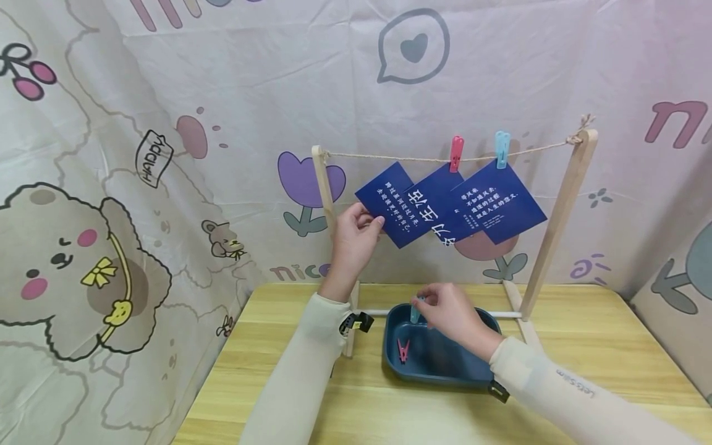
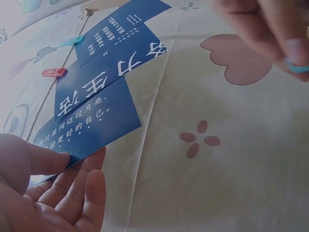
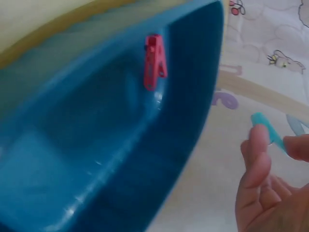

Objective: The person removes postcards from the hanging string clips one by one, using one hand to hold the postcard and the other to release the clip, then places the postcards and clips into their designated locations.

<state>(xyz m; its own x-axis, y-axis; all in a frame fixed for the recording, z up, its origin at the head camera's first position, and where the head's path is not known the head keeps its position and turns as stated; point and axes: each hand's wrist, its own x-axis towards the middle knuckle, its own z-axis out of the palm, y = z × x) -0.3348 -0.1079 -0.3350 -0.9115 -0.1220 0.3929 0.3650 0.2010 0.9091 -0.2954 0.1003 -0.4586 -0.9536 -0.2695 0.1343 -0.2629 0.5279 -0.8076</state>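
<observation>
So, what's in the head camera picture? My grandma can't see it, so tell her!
A person's left hand holds a blue card just under a string, where a pink clip and a light-blue clip hold two more blue cards. The right hand pinches a teal clip near a dark-blue tub with another pink clip inside.

Printed cloth (image 1: 289,105) behind wood-grain table (image 1: 261,361)

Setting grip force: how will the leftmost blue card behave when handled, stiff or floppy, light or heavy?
The leftmost blue card is probably fairly stiff: it looks flat though the left hand pinches only its edge. Likely light, given how thin that edge appears. It may drop if let go, since only the hand visibly grips it.
</observation>
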